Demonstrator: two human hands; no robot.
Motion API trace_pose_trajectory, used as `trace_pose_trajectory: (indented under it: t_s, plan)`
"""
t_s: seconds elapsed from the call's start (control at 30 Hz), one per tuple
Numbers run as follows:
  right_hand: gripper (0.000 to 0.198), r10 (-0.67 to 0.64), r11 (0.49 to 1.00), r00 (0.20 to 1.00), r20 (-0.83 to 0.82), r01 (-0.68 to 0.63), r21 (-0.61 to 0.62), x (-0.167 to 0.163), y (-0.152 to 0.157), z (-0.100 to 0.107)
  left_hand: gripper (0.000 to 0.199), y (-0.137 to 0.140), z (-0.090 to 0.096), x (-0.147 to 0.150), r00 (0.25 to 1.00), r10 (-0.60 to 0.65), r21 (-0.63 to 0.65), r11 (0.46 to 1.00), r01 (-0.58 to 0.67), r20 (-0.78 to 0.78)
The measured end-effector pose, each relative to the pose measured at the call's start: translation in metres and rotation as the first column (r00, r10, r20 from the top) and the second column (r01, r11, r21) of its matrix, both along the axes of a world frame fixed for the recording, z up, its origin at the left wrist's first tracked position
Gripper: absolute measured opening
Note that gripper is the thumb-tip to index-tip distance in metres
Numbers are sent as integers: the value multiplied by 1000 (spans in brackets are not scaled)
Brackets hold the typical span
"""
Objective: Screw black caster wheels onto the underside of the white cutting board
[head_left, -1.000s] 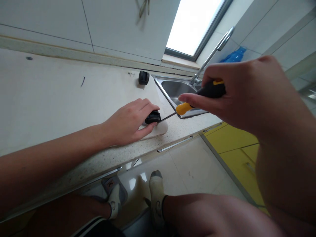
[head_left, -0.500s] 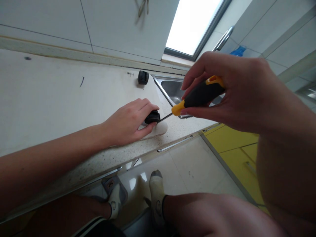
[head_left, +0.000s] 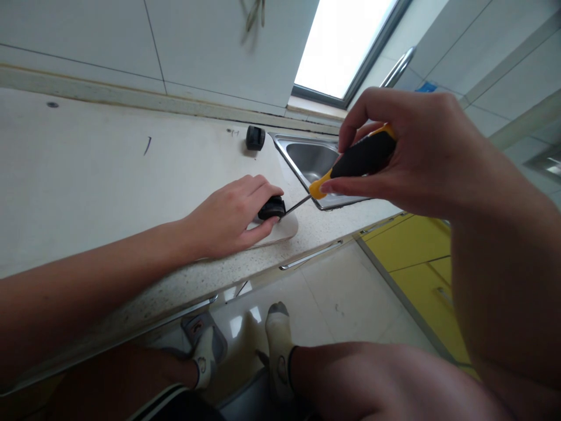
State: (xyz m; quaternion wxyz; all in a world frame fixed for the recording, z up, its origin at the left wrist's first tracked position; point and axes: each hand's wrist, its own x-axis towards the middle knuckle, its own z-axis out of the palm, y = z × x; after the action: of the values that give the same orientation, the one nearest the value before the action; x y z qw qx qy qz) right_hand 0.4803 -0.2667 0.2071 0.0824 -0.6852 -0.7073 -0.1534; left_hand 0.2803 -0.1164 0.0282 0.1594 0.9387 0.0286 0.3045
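My left hand [head_left: 239,213] is closed around a black caster wheel [head_left: 272,208] at the near right corner of a white board [head_left: 197,158]. The thumb presses on its near side and the fingers lie over the top. In my right hand [head_left: 412,146] is a screwdriver [head_left: 363,156] with a black and yellow handle. Its metal shaft slants down to the left, and the tip reaches the base of that caster. Exactly what the tip touches is hidden by the caster and my thumb. A second black caster [head_left: 255,138] stands at the board's far right corner.
The board lies on a speckled countertop [head_left: 313,225] beside a steel sink [head_left: 307,158]. White wall panels [head_left: 210,47] and a bright window [head_left: 344,47] are behind. Yellow cabinets [head_left: 421,245] stand at right, with my feet on the tiled floor [head_left: 324,298] below.
My right hand has shifted slightly right, and its fingers sit differently around the screwdriver handle, which has turned a little. My left hand and the caster are practically in the same place.
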Motion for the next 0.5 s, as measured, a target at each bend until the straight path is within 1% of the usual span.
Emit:
trace_pose_trajectory:
  t_s: [0.23, 0.5]
  plan:
    - [34, -32, 999, 999, 15, 32, 9, -2, -3, -1, 37, 0, 0, 0, 1000, 4, 15, 1000, -5, 6]
    - [44, -86, 996, 996, 13, 85, 33, -11, -1, 1, 37, 0, 0, 0, 1000, 8, 12, 1000, -8, -4]
